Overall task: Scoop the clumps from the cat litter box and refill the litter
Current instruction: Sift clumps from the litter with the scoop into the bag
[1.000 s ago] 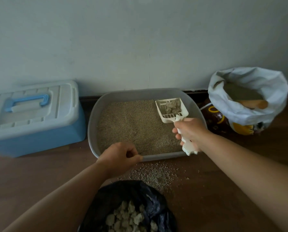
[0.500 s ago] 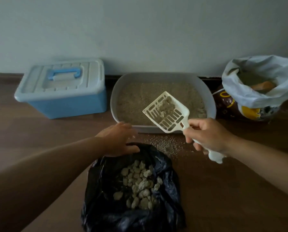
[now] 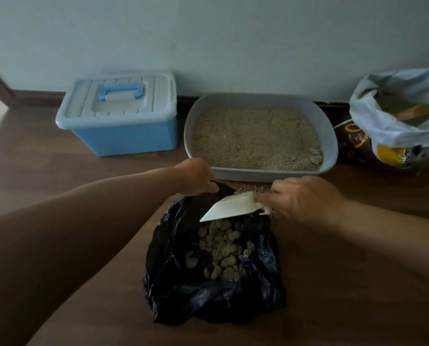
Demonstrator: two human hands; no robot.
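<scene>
With your right grip (image 3: 305,198) holding the scoop (image 3: 233,208) tipped over the clumps (image 3: 223,253) just below it and your left grip (image 3: 196,176) pinching the black bag (image 3: 173,283) rim, a slackened rim may spill clumps onto the floor.

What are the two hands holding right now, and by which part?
The right hand grips the white scoop by its handle, tipped over the black bag; the left hand holds the bag's rim.
</scene>
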